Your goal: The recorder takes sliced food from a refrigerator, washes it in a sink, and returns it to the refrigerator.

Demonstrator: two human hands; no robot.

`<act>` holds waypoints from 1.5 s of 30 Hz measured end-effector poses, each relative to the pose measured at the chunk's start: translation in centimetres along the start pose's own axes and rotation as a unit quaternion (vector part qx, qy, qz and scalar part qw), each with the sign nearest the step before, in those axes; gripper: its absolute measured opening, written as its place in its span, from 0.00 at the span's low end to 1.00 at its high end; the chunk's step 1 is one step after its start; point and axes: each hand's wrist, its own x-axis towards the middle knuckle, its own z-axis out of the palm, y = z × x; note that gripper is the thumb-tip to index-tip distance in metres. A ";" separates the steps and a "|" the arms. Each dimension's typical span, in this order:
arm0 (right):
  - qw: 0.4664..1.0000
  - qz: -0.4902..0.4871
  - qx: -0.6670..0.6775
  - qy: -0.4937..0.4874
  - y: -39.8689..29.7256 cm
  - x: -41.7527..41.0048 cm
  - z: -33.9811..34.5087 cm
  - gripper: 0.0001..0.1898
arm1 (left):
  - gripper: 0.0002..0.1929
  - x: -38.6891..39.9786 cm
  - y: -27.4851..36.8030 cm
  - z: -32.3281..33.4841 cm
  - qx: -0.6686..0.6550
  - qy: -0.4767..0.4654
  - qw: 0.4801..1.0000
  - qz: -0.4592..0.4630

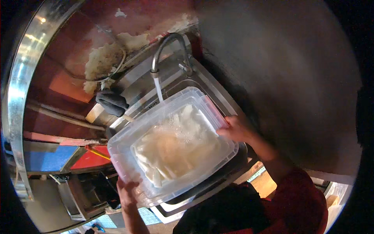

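Note:
A clear plastic storage box (175,197) with pink side latches is held over a metal sink by both hands. My left hand (128,190) grips its lower left corner, and my right hand (233,128) holds the rim at the right, beside a pink latch. Pale, off-white pieces (157,172) lie in water inside; what they are cannot be told. From the curved metal faucet (156,63), a stream of water (158,90) runs down to the box's far edge.
The stainless steel sink (239,163) shows around the box. A dark grey cloth or glove (112,103) rests beyond the box's left side. Behind stands a red wall (140,14) with peeling paint, a dark wall (280,73) is at the right, and a hose (67,118) runs at the left.

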 end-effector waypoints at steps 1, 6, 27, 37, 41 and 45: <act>1.000 -0.003 0.001 -0.002 -0.3 -1.1 -0.3 0.19 | 0.29 -1.1 1.4 0.5 0.005 0.004 1.000 0.000; 0.997 0.072 -0.024 -0.027 -1.4 -6.2 -1.4 0.19 | 0.31 -5.7 4.4 -0.8 0.040 -0.014 0.996 -0.079; 0.946 -0.231 -0.228 -0.028 -3.3 -9.4 5.5 0.29 | 0.23 -11.3 9.6 1.7 0.196 -0.078 0.968 -0.134; 0.971 -0.157 -0.168 -0.061 -2.1 -9.0 10.1 0.38 | 0.26 -9.1 14.2 3.4 0.251 -0.093 0.945 -0.187; 0.983 -0.113 -0.105 -0.095 -2.2 -8.8 10.2 0.40 | 0.23 -7.6 15.3 3.9 0.305 -0.127 0.934 -0.139; 0.989 -0.086 -0.080 -0.094 -2.3 -8.7 10.8 0.41 | 0.24 -7.3 16.2 4.7 0.408 -0.293 0.864 -0.026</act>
